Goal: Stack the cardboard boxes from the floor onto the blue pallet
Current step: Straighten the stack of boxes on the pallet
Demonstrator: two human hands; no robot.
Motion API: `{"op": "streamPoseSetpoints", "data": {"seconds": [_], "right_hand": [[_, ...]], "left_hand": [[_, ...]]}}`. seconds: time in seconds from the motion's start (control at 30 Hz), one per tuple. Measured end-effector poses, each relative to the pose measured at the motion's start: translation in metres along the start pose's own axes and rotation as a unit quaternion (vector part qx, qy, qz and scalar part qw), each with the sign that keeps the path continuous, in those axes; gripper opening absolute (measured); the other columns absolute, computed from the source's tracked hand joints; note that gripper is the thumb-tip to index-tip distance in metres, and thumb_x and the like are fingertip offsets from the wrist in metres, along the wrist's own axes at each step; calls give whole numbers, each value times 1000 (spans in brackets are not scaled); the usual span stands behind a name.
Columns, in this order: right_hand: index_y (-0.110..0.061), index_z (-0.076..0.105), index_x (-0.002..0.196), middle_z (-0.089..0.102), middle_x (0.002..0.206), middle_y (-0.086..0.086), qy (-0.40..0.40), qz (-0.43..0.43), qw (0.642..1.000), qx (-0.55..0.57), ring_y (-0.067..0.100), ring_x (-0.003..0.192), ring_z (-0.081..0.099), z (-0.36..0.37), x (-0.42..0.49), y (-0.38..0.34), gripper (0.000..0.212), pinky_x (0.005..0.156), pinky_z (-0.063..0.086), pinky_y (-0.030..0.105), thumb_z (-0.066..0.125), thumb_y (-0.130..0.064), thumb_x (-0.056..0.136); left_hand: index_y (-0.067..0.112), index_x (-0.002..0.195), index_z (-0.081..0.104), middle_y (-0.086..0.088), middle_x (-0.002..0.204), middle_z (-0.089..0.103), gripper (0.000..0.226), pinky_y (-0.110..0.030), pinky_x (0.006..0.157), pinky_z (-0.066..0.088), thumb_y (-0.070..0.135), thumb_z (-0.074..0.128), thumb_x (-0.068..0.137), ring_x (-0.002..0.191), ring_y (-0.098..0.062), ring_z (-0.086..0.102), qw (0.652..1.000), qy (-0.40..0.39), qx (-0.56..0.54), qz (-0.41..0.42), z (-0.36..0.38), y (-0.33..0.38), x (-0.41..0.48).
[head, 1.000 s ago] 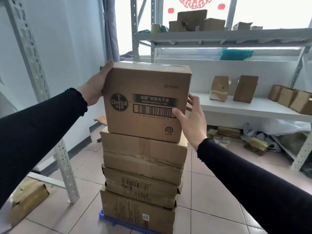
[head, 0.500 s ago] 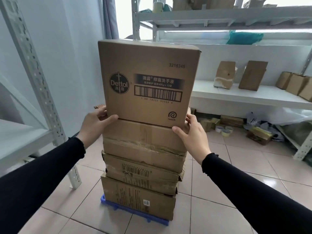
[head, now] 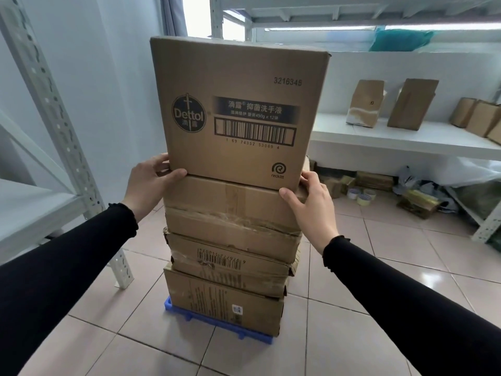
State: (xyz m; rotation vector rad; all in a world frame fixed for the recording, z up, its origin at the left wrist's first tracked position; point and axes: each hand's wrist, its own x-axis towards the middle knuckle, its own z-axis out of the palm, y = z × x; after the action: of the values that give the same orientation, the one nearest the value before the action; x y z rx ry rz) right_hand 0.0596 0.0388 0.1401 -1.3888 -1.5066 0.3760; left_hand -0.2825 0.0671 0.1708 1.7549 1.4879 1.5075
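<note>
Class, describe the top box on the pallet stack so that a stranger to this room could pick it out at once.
Find the blue pallet on the tiled floor, with four cardboard boxes stacked on it. The top box is the one meant, touched at its lower corners by the left hand and right hand. Unlike the taped, flatter boxes below, it is tall and shows a round Dettol logo.

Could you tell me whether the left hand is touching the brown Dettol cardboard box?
Touching. The head view shows the left hand wrapped around the lower left corner of the brown Dettol cardboard box.
</note>
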Motion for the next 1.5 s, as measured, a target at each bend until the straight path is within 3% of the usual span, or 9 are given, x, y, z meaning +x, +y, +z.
{"op": "streamPoseSetpoints", "data": {"seconds": [0.17, 0.37, 0.47, 0.6, 0.73, 0.87, 1.0, 1.1, 1.5], "right_hand": [[-26, 52, 141, 61, 121, -10, 5, -6, 1000, 5, 16, 122, 53, -2, -3, -3, 58, 102, 50, 42, 72, -47, 90], [-24, 50, 145, 59, 126, -10, 0, -28, 1000, -4, 15, 125, 49, -5, -5, -1, 62, 105, 47, 42, 71, -46, 91], [-25, 38, 156, 48, 152, -7, -5, -28, 1000, 1, 11, 138, 44, -8, -9, 10, 80, 114, 42, 42, 74, -49, 88], [-29, 8, 165, 24, 169, -2, -24, 38, 995, 95, 0, 139, 30, -8, -27, 30, 109, 118, 34, 34, 81, -40, 84], [-24, 5, 165, 24, 169, 1, -69, 94, 991, 65, 14, 151, 29, 3, -47, 66, 112, 122, 30, 40, 80, -43, 85], [-23, 11, 166, 24, 170, 0, -144, 150, 977, 35, 20, 155, 27, 17, -66, 98, 111, 123, 29, 45, 79, -51, 82], [-23, 35, 158, 57, 148, -6, -175, 156, 972, 21, 8, 136, 51, 34, -80, 113, 90, 106, 46, 25, 80, -46, 83], [-19, 53, 143, 64, 118, -21, -158, 148, 974, 64, -25, 98, 58, 44, -89, 115, 56, 76, 45, 1, 76, -22, 92], [-27, 58, 138, 69, 115, -23, -101, 141, 982, 80, -15, 100, 62, 58, -97, 118, 44, 82, 49, 10, 70, -31, 96]], "left_hand": [[25, 124, 72, 6, 111, 77, 47, -42, 91, 59, 37, 83, 80, 100, -13, 74, 1000, 5, -2, -1, -1, -3, -3], [41, 116, 69, 8, 113, 76, 37, -41, 93, 58, 34, 82, 82, 101, -9, 72, 1000, -7, 9, 16, -1, -4, -5], [30, 132, 66, 4, 111, 75, 48, -25, 93, 56, 31, 79, 86, 102, -6, 68, 999, -10, 40, 28, -2, -9, -9], [20, 145, 55, 9, 133, 59, 62, 0, 91, 38, 31, 77, 88, 120, -9, 56, 998, 16, 66, 12, -4, -25, -17], [18, 147, 52, -5, 144, 58, 69, -30, 105, 42, 40, 77, 86, 129, -19, 55, 995, 3, 99, -27, -6, -57, -30], [26, 149, 49, 1, 146, 57, 75, -40, 110, 42, 44, 78, 83, 132, -17, 53, 987, -66, 135, -65, -5, -89, -42], [56, 119, 56, 10, 131, 64, 46, -35, 103, 42, 37, 79, 84, 126, -15, 56, 971, -134, 176, -86, 6, -105, -55], [46, 110, 62, 13, 114, 68, 34, -21, 87, 43, 26, 77, 87, 112, -14, 62, 975, -134, 143, -105, 18, -113, -60], [30, 112, 68, 8, 102, 72, 29, -18, 76, 47, 17, 76, 88, 99, -19, 68, 984, -72, 115, -111, 29, -118, -61]]}}
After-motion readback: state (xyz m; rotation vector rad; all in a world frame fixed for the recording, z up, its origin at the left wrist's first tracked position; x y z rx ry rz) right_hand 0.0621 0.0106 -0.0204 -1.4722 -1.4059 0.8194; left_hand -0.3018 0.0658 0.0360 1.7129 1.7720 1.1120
